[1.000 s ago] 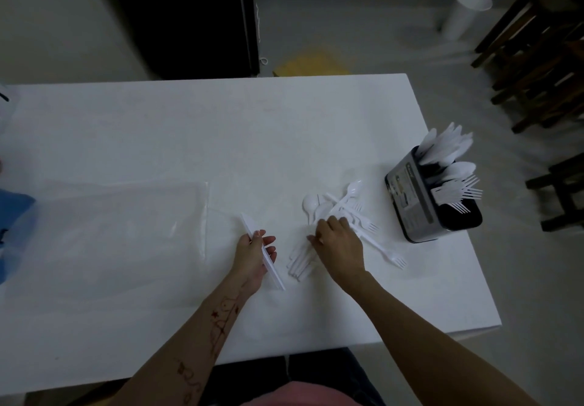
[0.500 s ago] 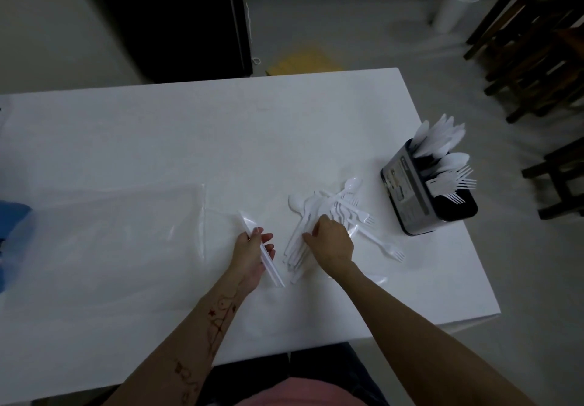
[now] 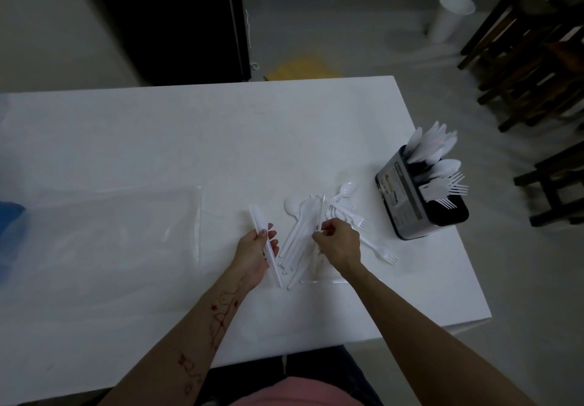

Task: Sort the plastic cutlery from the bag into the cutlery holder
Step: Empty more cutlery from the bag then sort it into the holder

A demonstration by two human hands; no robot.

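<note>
The left hand (image 3: 256, 252) has its grip closed on a few white knives (image 3: 264, 244), while the right hand (image 3: 339, 243) pinches something too small to identify over the loose cutlery (image 3: 311, 225) on the table (image 3: 189, 140), near the holder (image 3: 420, 197).

Table (image 3: 158, 140): smooth matt white top. Bag (image 3: 104, 232): thin clear plastic film, glossy w/ creases. Loose cutlery (image 3: 303, 235): white plastic, slight sheen. Holder (image 3: 407, 203): dark, looks like metal or hard plastic, cannot tell which; glossy inside rim, paper-like printed label on side. Cup (image 3: 448, 17) on floor: white, matt. Chairs (image 3: 531, 58): dark wood.
</note>
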